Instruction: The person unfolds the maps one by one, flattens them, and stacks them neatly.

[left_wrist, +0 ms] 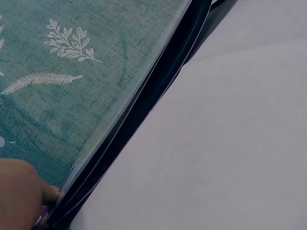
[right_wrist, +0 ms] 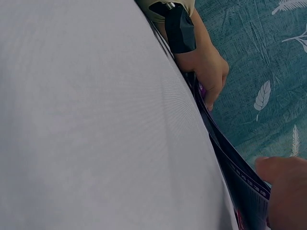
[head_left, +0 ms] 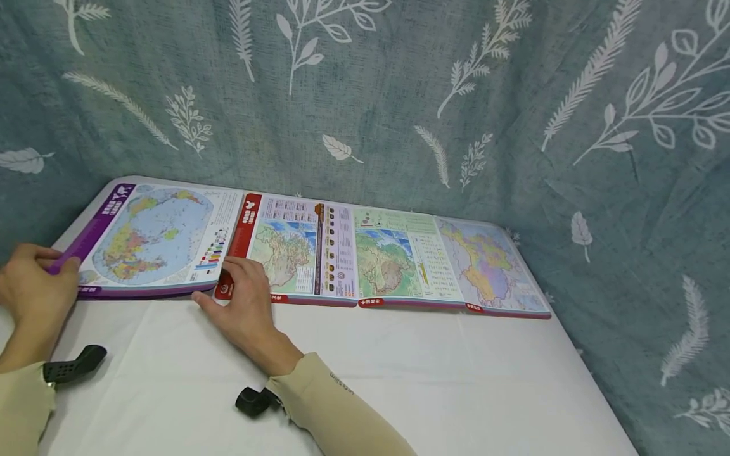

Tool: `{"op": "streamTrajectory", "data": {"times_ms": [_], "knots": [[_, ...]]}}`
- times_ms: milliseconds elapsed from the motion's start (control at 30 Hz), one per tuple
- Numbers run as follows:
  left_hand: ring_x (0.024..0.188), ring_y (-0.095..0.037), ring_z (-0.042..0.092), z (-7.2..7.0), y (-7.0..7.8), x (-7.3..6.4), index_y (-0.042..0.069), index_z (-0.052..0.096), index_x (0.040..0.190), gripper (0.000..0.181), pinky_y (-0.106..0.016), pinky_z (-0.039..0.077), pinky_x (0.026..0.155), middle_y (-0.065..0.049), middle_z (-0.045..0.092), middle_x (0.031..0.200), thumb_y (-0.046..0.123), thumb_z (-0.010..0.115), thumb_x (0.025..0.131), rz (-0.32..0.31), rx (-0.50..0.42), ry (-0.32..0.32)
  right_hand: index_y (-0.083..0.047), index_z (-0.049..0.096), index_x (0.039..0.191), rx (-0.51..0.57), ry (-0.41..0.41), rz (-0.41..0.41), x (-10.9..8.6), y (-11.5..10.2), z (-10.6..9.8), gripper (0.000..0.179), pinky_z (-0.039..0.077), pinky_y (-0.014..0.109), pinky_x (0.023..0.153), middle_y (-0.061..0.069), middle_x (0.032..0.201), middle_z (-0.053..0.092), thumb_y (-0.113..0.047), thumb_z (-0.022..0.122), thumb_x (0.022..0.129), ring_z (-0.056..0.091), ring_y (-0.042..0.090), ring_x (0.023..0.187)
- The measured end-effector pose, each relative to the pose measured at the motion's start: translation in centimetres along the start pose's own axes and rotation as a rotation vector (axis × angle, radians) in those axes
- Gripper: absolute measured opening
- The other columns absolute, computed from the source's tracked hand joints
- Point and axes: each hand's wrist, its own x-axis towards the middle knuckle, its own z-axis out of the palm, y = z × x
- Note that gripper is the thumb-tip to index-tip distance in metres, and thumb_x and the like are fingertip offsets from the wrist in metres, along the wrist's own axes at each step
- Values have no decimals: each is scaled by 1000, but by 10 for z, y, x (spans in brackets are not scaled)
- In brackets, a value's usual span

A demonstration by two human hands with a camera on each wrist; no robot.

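A world map sheet (head_left: 162, 237) with a purple left border lies at the left of the table in the head view. My left hand (head_left: 40, 282) grips its left edge, thumb on top. At its near right corner my right hand (head_left: 245, 304) holds the edge between thumb and fingers. The sheet's front edge (left_wrist: 139, 100) shows in the left wrist view as thin layers slightly apart, raised off the cloth. In the right wrist view the thumb (right_wrist: 273, 167) lies over the map's edge. The fingers under the sheet are hidden.
A red-bordered map (head_left: 285, 253), a green-topped relief map (head_left: 388, 259) and a coloured political map (head_left: 485, 263) continue rightward in a row. White cloth (head_left: 428, 380) covers the table. A green leaf-patterned curtain (head_left: 371, 126) stands close behind.
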Motion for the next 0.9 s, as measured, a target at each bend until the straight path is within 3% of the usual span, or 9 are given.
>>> {"op": "streamTrajectory", "data": {"times_ms": [100, 200, 267, 333, 400, 533, 667, 800, 900], "knots": [[110, -48, 49, 3, 0, -2, -9, 59, 126, 36, -59, 25, 101, 4, 58, 69, 13, 62, 98, 19, -2, 7, -11, 71, 128, 1, 22, 3, -1, 2, 0, 54, 42, 25, 111, -1, 133, 69, -42, 86, 86, 57, 13, 129], [120, -54, 46, 9, 1, -6, -12, 58, 128, 38, -64, 23, 104, -33, 65, 107, 13, 61, 100, 43, 12, 3, -11, 71, 126, -5, 52, 26, -3, 4, -1, 51, 42, 27, 110, -1, 129, 70, -39, 87, 86, 58, 13, 126], [122, -55, 45, 11, 2, -7, -13, 57, 130, 39, -65, 21, 105, -39, 60, 122, 14, 60, 101, 55, 26, -2, -11, 71, 125, -5, 69, 36, -3, 5, -1, 50, 42, 27, 110, -1, 127, 71, -38, 87, 86, 58, 13, 124], [108, -51, 50, 11, 3, -6, -12, 58, 131, 40, -60, 27, 98, -38, 61, 121, 14, 60, 101, 58, 40, 1, -12, 70, 126, -7, 75, 41, -2, 4, 0, 50, 41, 26, 111, -2, 126, 71, -38, 87, 86, 58, 12, 124], [90, -37, 53, 8, 4, -5, -10, 58, 132, 40, -49, 32, 89, -35, 62, 115, 16, 61, 102, 42, 46, 0, -12, 70, 126, -5, 70, 38, 0, 3, 0, 50, 41, 26, 111, -2, 127, 70, -38, 86, 87, 57, 12, 125], [71, -4, 38, 3, 2, -7, -5, 58, 136, 42, -31, 24, 72, -27, 64, 110, 21, 62, 102, -7, 50, -16, -13, 69, 127, -32, 52, 49, 1, 1, 3, 50, 40, 25, 112, -4, 128, 69, -39, 85, 88, 56, 11, 126], [70, -1, 37, 2, 0, -11, -4, 56, 137, 43, -26, 29, 68, -23, 63, 108, 23, 62, 104, -32, 53, -43, -13, 68, 129, -35, 50, 53, 0, 0, 4, 49, 40, 23, 112, -4, 130, 67, -38, 84, 90, 55, 11, 127], [61, 6, 37, 2, -2, -9, -2, 59, 131, 40, -23, 32, 62, 13, 54, 74, 24, 65, 101, -21, 36, -50, -11, 68, 128, -4, 98, 23, -1, 0, 4, 47, 41, 22, 110, -1, 132, 66, -35, 82, 91, 55, 12, 127], [61, 3, 39, 5, -2, -5, -4, 60, 127, 37, -29, 33, 69, 9, 56, 67, 20, 68, 99, 34, 42, -46, -9, 68, 125, 10, 154, -2, -2, 2, 3, 44, 43, 23, 109, 1, 131, 67, -31, 82, 90, 57, 14, 126]]}}
